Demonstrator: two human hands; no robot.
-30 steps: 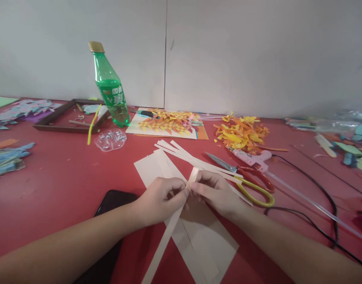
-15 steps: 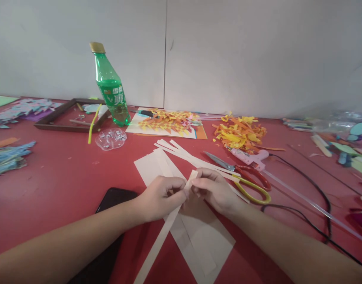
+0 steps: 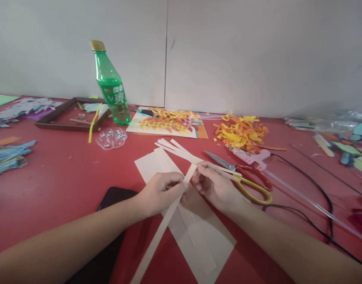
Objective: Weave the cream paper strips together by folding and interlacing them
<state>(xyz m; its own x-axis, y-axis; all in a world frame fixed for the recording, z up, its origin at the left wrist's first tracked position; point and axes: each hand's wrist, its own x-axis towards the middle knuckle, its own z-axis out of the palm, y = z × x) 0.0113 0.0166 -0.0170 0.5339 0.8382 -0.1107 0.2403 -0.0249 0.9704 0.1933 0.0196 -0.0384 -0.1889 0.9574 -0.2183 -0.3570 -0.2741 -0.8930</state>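
Note:
A long cream paper strip (image 3: 160, 232) runs slantwise from the lower edge up to my hands. My left hand (image 3: 161, 193) pinches it near its upper end between thumb and fingers. The fingers of my right hand (image 3: 214, 183) are curled, with thumb and fingertip at the strip's top corner. Beneath both hands lies a white paper sheet (image 3: 219, 232), set at an angle, with another pale strip on it. Several loose cream strips (image 3: 176, 148) fan out behind my right hand. Scissors (image 3: 220, 161) with red and yellow handles rest to the right, partly over these strips.
A pink glue gun (image 3: 252, 157) with a black cable lies at the right, before a heap of orange and yellow paper scraps (image 3: 242, 134). A green bottle (image 3: 111, 86) stands by a brown frame (image 3: 59, 125). A black phone-like object (image 3: 117, 195) lies under my left forearm.
My right thumb has shifted off the strip's face to its edge, and the strip's upper end has moved slightly. My left hand still pinches the strip.

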